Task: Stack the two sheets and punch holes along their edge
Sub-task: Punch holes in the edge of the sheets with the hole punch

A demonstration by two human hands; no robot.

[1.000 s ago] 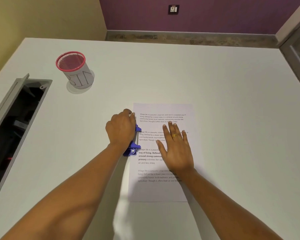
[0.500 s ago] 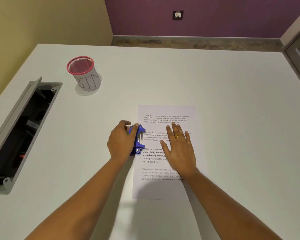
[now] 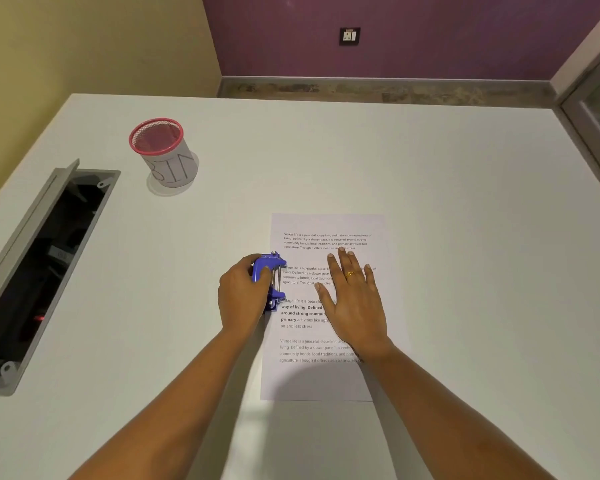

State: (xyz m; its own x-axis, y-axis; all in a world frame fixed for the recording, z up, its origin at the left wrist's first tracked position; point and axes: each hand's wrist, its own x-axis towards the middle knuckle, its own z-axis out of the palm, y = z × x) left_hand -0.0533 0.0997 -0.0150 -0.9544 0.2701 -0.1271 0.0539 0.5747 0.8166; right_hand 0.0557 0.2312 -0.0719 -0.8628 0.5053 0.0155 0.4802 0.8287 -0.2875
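Note:
Printed white sheets lie stacked on the white table, reading as one pile with text facing up. A blue hole punch sits on the pile's left edge, about halfway along it. My left hand grips the punch from the left, thumb curled over its blue handle, which stands raised. My right hand lies flat on the middle of the sheets, fingers straight and spread, pressing them down. A ring shows on one finger.
A mesh cup with a red rim stands at the back left of the table. An open grey cable box is sunk into the table's left side. The far and right table areas hold nothing else.
My left hand has shifted off the top of the punch to its left side, and the blue handle has risen into view. The right hand stays flat on the sheets.

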